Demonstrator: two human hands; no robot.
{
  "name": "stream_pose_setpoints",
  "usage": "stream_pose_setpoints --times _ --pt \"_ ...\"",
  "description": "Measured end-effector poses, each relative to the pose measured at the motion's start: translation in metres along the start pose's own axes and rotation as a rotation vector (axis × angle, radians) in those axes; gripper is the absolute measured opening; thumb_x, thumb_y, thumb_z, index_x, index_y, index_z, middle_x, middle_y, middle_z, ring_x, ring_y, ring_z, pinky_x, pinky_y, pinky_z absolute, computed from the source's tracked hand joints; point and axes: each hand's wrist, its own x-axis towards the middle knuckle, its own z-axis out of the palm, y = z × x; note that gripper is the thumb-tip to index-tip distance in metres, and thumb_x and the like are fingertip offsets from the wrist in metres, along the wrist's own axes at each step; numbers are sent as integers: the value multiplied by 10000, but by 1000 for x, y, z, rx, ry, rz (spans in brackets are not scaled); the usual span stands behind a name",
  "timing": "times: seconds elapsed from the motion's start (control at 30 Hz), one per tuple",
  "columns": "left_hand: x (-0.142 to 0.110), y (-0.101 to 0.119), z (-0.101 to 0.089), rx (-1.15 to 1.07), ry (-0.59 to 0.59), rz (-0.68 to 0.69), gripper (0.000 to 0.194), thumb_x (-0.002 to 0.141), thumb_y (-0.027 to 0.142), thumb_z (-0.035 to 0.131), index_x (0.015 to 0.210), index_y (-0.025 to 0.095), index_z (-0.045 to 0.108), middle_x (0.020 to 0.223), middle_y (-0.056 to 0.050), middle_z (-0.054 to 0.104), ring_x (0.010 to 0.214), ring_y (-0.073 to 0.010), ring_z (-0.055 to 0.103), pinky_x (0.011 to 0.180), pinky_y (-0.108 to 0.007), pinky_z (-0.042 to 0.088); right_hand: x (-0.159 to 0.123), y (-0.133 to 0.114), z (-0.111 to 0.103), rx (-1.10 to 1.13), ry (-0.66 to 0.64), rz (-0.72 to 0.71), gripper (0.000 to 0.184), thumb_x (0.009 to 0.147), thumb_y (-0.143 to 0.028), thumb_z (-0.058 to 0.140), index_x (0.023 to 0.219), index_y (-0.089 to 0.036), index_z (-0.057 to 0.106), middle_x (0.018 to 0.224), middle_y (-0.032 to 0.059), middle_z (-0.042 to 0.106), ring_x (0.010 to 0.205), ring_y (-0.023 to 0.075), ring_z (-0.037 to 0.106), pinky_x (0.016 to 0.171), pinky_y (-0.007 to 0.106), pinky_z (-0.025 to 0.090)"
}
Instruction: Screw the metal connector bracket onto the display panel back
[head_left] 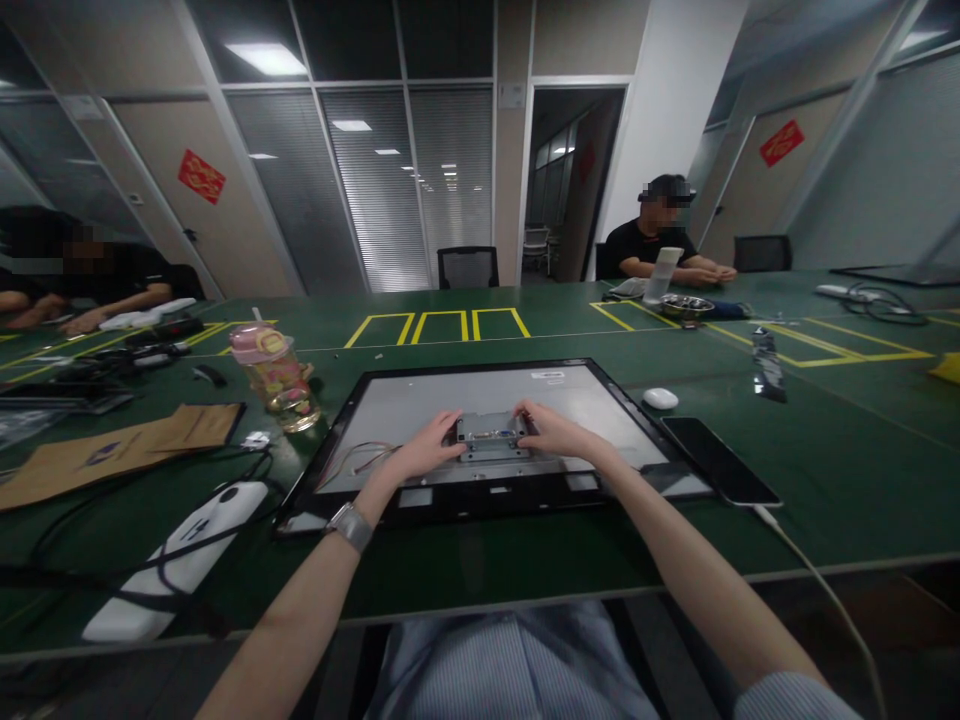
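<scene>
Striped shirt [510, 665]: showing at the near side of the panel [409, 400], below the table edge.
Left hand [427, 448]: curling partly closed, grasping the left end of the metal bracket [491, 432], with fingers bending over its upper corner and thumb pressing toward the lower one.
Left arm [281, 620]: reaching in from the panel's near left, slanting forward and inward, wearing a watch [351, 527] at the wrist.
Right hand [556, 432]: curving half-open around the bracket's right end, grasping it between fingertips and thumb, back of hand facing up.
Right arm [690, 560]: stretching in from the panel's near right, crossing its near edge.
Bracket position: lying level over the middle of the panel, toward the near edge; whether touching the surface beneath, impossible to tell.
Panel pose: lying flat on the green table [480, 575], gray back facing up, framed in black.
Thin wires [360, 455]: curling over the panel's left part.
Left of panel: standing, a pink-lidded bottle [277, 375]; lying, a brown paper bag [120, 450] and a white power strip [180, 560].
Right of panel: lying close by, a phone [720, 460] with a white cable [832, 600] and a small white case [661, 399].
Beyond panel, right: sitting at the table, a person [656, 235].
</scene>
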Motion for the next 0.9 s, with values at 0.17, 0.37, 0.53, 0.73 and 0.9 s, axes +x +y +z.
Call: stream_pose_setpoints --times 0.17,0.37,0.53,0.73,0.9 --pt "1 0 -3 -22 34 37 638 811 409 559 1376 178 374 1420 -109 405 1302 -239 396 1120 -371 262 1 1 -4 52 23 -27 394 716 -197 674 1059 -169 483 1017 79 575 934 220 560 823 353 446" --pt "-8 13 -17 -73 83 81 651 794 478 590 1353 188 423 1378 -91 456 1272 -236 426 1097 -362 290 -11 -10 -25 187 36 -40 466 653 -236 740 1024 -189 462 1039 64 567 957 213 565 822 344 464" --pt "-17 20 -24 -87 -7 96 647 681 472 714 1254 226 540 1216 -63 552 1122 -241 531 995 -370 385 -22 -17 -34 143 -87 -73 544 584 -336 793 999 -179 479 955 42 562 873 202 553 740 310 460" --pt "-18 19 -19 -95 -12 120 642 618 395 769 1197 197 576 1097 -57 559 985 -217 564 876 -351 447 -21 -20 -27 72 -117 -60 553 553 -281 791 1007 -173 494 999 46 559 882 202 535 755 311 448" --pt "-17 15 -16 -96 32 175 645 576 351 795 1162 189 579 1077 -56 546 1003 -219 550 904 -368 443 -20 -22 -24 25 -82 -87 526 563 -256 773 1000 -174 492 1002 43 540 900 207 517 761 306 437"
